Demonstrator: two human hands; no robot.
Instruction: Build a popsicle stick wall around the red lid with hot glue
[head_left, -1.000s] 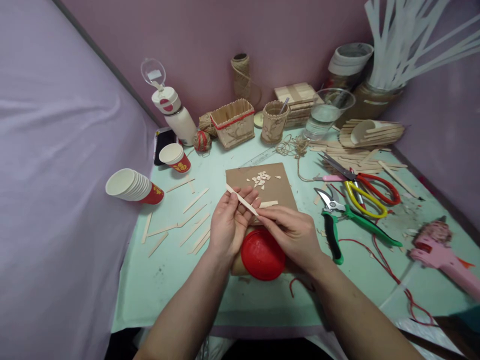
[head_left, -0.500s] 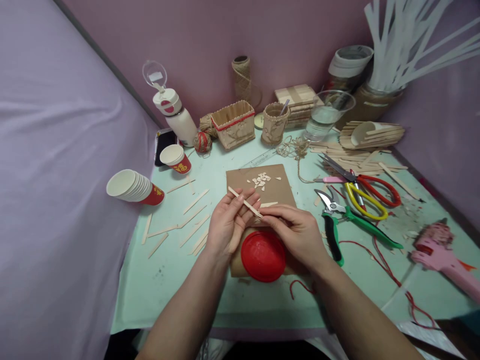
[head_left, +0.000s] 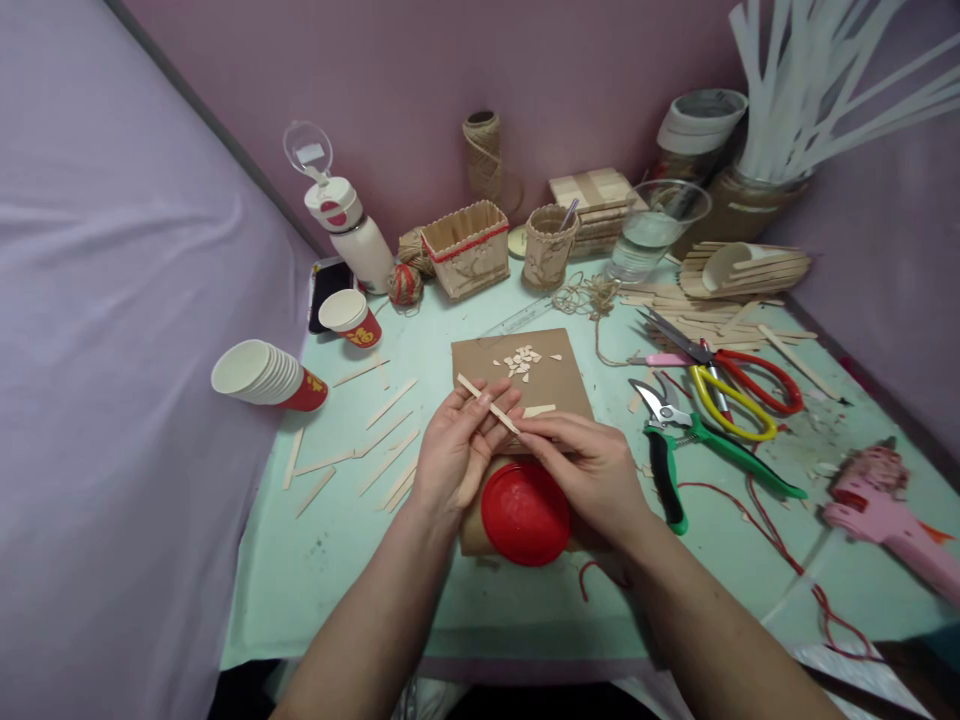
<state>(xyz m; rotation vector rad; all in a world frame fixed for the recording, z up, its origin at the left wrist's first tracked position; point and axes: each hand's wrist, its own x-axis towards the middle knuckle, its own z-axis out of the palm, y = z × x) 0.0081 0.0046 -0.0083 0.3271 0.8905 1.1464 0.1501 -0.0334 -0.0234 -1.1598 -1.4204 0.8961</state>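
The left hand (head_left: 456, 445) has room over the near-left table (head_left: 300, 590); pruners (head_left: 677, 415) bar the right hand (head_left: 589, 462) rightward.

back wall (head_left: 375, 80): dusky pink | left drape (head_left: 112, 300): creased lilac | tabletop (head_left: 352, 590): pale green | light: soft

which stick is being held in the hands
The stick slanting from the left hand to the right hand; the loose sticks left and piled sticks right lie untouched.
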